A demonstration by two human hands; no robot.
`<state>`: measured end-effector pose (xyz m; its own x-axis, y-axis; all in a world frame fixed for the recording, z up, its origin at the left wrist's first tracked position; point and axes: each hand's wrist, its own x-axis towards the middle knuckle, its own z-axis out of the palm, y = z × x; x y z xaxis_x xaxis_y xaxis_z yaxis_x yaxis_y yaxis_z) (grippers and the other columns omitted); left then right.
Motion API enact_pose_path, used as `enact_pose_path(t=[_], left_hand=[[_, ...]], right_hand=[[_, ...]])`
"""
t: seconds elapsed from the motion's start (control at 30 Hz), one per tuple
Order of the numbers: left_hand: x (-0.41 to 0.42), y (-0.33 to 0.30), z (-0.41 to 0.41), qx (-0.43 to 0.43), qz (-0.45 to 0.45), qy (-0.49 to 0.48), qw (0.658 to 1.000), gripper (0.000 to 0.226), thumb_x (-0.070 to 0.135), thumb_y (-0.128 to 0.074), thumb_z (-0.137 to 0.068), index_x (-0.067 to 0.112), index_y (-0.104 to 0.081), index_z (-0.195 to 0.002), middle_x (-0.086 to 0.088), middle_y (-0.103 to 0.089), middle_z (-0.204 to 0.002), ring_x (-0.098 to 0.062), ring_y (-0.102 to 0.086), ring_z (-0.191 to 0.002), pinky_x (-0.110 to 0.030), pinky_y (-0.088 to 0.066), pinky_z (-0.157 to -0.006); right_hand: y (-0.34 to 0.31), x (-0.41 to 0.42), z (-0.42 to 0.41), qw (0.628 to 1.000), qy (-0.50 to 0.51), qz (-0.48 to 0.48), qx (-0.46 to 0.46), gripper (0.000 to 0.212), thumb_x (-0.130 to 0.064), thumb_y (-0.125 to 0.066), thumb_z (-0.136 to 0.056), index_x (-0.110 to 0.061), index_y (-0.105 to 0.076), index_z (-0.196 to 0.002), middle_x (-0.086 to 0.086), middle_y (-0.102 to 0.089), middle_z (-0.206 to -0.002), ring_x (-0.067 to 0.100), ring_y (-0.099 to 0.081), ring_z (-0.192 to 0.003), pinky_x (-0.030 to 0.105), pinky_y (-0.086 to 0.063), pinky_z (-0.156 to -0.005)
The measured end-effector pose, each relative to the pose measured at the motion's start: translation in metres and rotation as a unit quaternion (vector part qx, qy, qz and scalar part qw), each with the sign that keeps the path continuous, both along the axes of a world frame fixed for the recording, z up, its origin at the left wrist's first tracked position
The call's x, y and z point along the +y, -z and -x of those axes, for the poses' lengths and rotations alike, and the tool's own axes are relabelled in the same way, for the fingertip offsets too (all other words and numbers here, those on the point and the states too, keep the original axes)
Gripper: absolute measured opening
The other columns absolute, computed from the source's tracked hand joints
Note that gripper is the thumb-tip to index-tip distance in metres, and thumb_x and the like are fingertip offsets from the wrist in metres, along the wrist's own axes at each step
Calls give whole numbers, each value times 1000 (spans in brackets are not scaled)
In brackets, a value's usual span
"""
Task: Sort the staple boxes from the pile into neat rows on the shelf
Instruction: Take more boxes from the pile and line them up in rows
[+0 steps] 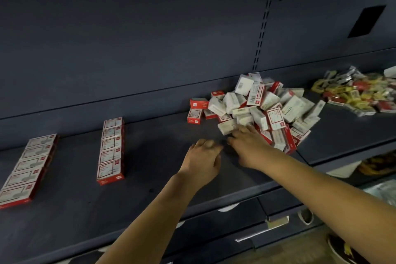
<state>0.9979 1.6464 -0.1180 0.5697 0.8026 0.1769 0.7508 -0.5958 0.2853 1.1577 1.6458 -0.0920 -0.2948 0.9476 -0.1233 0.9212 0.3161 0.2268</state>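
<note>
A heap of red-and-white staple boxes (260,110) lies on the dark shelf (160,146), right of centre. Two neat rows of the same boxes stand to the left: one row (111,149) near the middle, another row (27,169) at the far left. My right hand (246,146) reaches to the heap's near edge, fingers spread and touching a white box (227,126) at the bottom of the heap. My left hand (203,156) hovers just left of it over the bare shelf, fingers loosely curled, holding nothing that I can see.
A second heap of yellow, red and clear small packets (362,95) lies on the shelf section to the far right. The shelf's back panel has a slotted upright (262,28). Lower shelves and floor items show below the front edge at bottom right.
</note>
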Motion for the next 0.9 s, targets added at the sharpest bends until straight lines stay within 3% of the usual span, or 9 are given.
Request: enact_pose_path(t=[0.2, 0.33, 0.5, 0.63, 0.73, 0.83, 0.9], left_hand=[[2, 4, 11, 10, 28, -2, 1000, 37, 18, -44, -94, 15, -54, -129, -3, -54, -127, -22, -44, -120, -32, -36, -101], [4, 4, 24, -44, 74, -25, 996, 33, 17, -49, -94, 14, -58, -126, -2, -57, -122, -20, -49, -114, -29, -40, -96], [-5, -5, 39, -149, 125, -77, 978, 30, 15, -53, -93, 14, -61, -122, 2, -59, -121, -12, -53, -113, -18, -39, -93], [-14, -10, 51, -225, 166, -114, 953, 31, 17, -54, -93, 16, -59, -123, 6, -62, -112, -3, -56, -103, -3, -38, -82], [-21, -14, 60, -349, 257, -158, 887, 25, 18, -55, -93, 20, -59, -118, 10, -63, -102, -3, -60, -99, -12, -45, -84], [-25, -17, 73, -479, 426, -187, 744, 22, 20, -54, -93, 13, -61, -113, -4, -69, -104, -18, -64, -100, -32, -50, -86], [-27, -16, 84, -525, 485, -179, 677, 28, 20, -57, -90, 8, -59, -114, -11, -69, -105, -24, -65, -101, -37, -51, -86]], right_hand=[[-7, 1, 0, 1000, 5, 13, -11, 35, -18, -55, -85, -13, -55, -120, 10, -50, -127, 27, -38, -124, 39, -20, -108], [-9, -2, 2, 999, 15, 6, 33, 31, -15, -54, -84, -16, -58, -115, 5, -53, -122, 26, -39, -120, 39, -25, -107], [-16, -8, 12, 983, 3, -22, 180, 46, -7, -57, -81, -19, -51, -126, 0, -48, -127, 22, -36, -123, 34, -34, -99], [-11, -14, 28, 926, -3, -28, 375, 64, 2, -62, -78, -16, -43, -137, -2, -41, -125, 16, -35, -124, 12, -24, -93], [-6, -18, 46, 866, -8, -22, 499, 64, 2, -72, -73, -12, -50, -131, -6, -40, -113, 11, -43, -113, 3, -27, -88], [-2, -24, 65, 813, -7, -19, 582, 57, 0, -76, -70, -16, -57, -121, -11, -45, -110, -4, -47, -102, -1, -31, -86], [-1, -28, 75, 786, 0, -1, 618, 54, -1, -75, -70, -27, -56, -113, -19, -46, -110, -10, -47, -104, 1, -36, -85]])
